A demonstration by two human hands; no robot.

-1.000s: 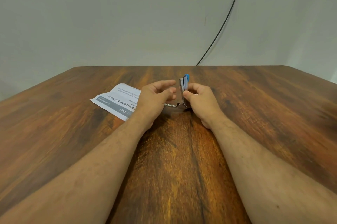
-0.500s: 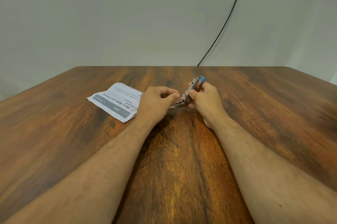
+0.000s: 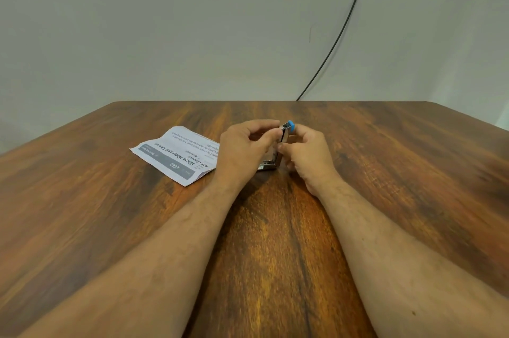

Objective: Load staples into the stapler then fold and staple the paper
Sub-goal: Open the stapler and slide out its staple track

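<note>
A small metal stapler [image 3: 283,142] with a blue tip stands swung open at the middle of the wooden table [image 3: 110,213]: its upper arm points nearly straight up and its base lies flat under my palms. My right hand [image 3: 305,156] grips the raised arm from the right. My left hand [image 3: 245,150] pinches at the top of that arm with thumb and forefinger; whether staples are between the fingers is too small to tell. A printed sheet of paper [image 3: 176,154] lies flat just left of my left hand.
A black cable [image 3: 344,29] runs down the wall to the table's far edge. The wall stands right behind the table. Bare wood surrounds my forearms on both sides.
The stapler's upper arm, tilted right half a second ago, is back near upright. My left hand has risen from the base to the top of the arm.
</note>
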